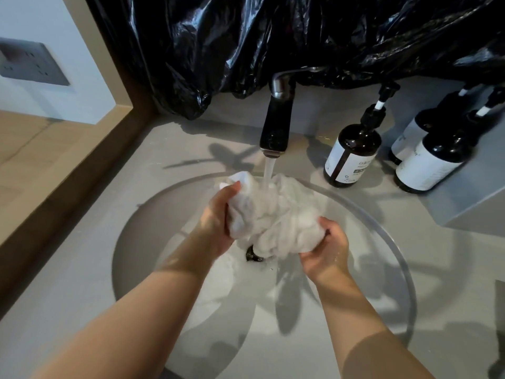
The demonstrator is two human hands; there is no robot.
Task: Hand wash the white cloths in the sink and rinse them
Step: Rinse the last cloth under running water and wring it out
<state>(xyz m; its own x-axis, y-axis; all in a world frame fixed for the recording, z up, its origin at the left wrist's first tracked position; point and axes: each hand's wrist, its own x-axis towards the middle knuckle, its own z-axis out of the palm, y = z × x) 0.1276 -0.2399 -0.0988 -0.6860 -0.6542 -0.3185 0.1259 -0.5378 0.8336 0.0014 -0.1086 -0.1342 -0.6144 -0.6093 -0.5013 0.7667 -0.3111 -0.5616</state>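
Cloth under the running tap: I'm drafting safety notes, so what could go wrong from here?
The stream hits the cloth gripped by the left hand and right hand, so water may splash onto the counter and the nearest bottle. A cloth end hangs over the drain and might get drawn in.

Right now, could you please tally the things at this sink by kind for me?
Pump bottles: 3
Running tap: 1
White cloth bundle: 1
Hands: 2, left hand and right hand
Total: 7
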